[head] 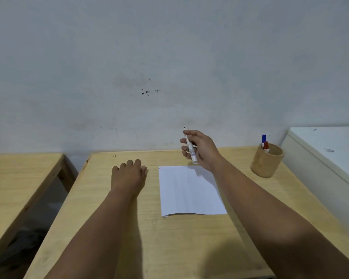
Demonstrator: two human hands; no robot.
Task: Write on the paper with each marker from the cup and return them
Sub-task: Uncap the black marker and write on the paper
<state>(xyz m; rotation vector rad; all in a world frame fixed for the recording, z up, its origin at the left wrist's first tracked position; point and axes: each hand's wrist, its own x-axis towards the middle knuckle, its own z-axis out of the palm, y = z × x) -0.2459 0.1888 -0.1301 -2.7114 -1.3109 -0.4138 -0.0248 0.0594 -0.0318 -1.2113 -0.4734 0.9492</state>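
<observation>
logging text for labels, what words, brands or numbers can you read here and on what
None can be read.
Marker in the right hand: dark print on the white barrel, too blurred to read.
Paper: two tiny marks, one red and one blue, at its far left corner; strokes, not legible letters.
Blue-capped marker and red-capped marker in the wooden cup: no label visible.

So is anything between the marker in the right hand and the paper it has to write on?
Nothing visible. The right hand holds the marker above the far edge of the paper, tip pointing up, and the sheet lies bare. The left hand rests flat on the table beside the sheet, apart from it.
</observation>
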